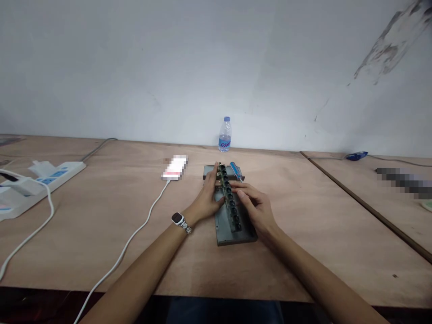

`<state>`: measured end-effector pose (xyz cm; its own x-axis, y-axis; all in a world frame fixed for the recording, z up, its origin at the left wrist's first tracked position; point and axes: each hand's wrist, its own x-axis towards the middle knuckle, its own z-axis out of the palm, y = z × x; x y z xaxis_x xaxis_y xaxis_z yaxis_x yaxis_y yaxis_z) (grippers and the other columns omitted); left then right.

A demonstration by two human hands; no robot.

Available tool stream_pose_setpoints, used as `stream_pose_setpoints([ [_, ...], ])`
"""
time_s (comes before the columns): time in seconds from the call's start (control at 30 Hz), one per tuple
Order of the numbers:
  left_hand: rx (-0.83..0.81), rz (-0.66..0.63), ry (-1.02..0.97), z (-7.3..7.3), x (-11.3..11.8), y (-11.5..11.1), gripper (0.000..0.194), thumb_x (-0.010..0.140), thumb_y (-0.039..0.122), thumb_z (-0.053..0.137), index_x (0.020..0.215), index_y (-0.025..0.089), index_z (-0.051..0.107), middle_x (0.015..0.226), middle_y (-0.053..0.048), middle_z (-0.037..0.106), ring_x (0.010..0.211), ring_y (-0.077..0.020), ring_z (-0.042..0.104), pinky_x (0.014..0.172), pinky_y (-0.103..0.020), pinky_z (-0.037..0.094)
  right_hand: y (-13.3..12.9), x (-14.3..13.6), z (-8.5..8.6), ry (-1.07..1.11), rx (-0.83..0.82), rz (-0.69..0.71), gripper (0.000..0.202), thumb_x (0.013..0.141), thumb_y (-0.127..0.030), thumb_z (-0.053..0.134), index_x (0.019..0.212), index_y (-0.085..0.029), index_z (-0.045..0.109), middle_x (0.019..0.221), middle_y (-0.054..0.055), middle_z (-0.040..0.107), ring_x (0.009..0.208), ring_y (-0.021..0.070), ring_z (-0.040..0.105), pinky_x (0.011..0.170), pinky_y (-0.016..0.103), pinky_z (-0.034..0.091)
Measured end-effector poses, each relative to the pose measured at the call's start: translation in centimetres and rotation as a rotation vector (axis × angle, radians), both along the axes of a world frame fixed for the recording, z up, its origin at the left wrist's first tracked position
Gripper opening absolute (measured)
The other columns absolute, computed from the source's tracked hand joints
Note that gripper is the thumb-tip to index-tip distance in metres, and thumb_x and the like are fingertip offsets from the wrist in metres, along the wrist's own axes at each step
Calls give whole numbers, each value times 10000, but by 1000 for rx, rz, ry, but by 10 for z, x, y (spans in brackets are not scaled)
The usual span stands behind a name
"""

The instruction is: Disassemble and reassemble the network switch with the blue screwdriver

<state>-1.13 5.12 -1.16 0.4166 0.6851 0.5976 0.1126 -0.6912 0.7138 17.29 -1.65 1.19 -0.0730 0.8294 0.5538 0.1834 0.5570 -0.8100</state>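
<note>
A narrow circuit board [231, 203] with a row of black ports is tilted on its edge over an open grey metal case [226, 236]. My left hand [205, 198] grips the board's left side, thumb near the middle and fingers toward the far end. From the right, my right hand [259, 209] has its thumb and fingers closed at the board's port side; the exact contact is partly hidden. Behind them lies another grey metal piece, a cover [209, 171]. A screwdriver with a blue handle [235, 169] rests on the cover's right part.
A water bottle [225, 136] stands by the wall. Left are a phone [175, 168] on a white cable [143, 225] and a white power strip [65, 173]. To the right are a wooden strip [357, 198], a blue packet [357, 156] and a blurred dark object [403, 180].
</note>
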Motion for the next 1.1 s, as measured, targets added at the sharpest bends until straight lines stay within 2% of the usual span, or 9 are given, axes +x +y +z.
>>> stream_pose_setpoints([
  [0.07,33,23,66,5,-4,-1,1063,814,185,718,1623,312,41,1574,-147,297,1482,-331,278,1237,-566,221,1,3,1,68,-87,-40,313,989,-417,568,873,-203,765,982,51,738,915,206,671,814,314,516],
  [0.13,79,34,110,10,-9,0,1081,791,140,703,1623,326,38,1580,-138,288,1481,-337,266,1230,-588,222,3,8,0,105,-180,-77,387,964,-481,586,758,-179,712,741,15,655,676,156,579,620,271,451],
  [0.2,116,45,135,15,-14,0,1089,759,109,693,1623,326,66,1577,-129,292,1480,-345,259,1226,-599,228,7,13,0,108,-260,-81,412,919,-526,630,723,-168,685,636,-12,565,581,129,483,549,260,384],
  [0.47,211,64,153,32,-34,-1,1057,686,78,672,1602,276,183,1569,-126,348,1451,-347,335,1215,-580,287,15,20,2,67,-403,52,393,816,-530,746,708,-157,687,667,-5,586,622,124,493,582,253,383],
  [0.67,190,82,70,31,-35,-1,1094,732,156,720,1618,275,89,1621,-151,283,1487,-354,298,1193,-586,321,13,19,4,182,-532,145,337,786,-485,789,857,-160,740,540,-41,545,446,76,402,427,215,292],
  [0.77,188,77,44,34,-33,-3,1111,738,170,722,1619,287,57,1618,-161,292,1486,-356,307,1169,-595,344,13,23,6,175,-573,171,335,781,-463,793,915,-161,739,605,3,650,397,79,456,359,204,272],
  [0.9,203,80,32,38,-34,-3,1056,754,239,733,1611,298,119,1604,-171,319,1474,-377,327,1125,-624,376,14,30,6,191,-573,243,374,790,-430,756,1064,-176,738,899,86,750,599,174,669,372,215,424],
  [1.0,197,87,3,37,-35,-2,1061,768,298,759,1610,289,113,1585,-182,345,1457,-373,357,1104,-608,402,14,31,6,243,-597,290,412,816,-377,699,1182,-189,710,815,38,700,634,171,657,448,243,518],
  [1.1,177,102,-22,35,-34,-2,1019,807,334,752,1606,288,122,1564,-177,378,1442,-346,387,1105,-575,413,12,28,7,251,-599,279,336,818,-357,719,1117,-208,680,725,-17,614,619,135,607,511,243,559],
])
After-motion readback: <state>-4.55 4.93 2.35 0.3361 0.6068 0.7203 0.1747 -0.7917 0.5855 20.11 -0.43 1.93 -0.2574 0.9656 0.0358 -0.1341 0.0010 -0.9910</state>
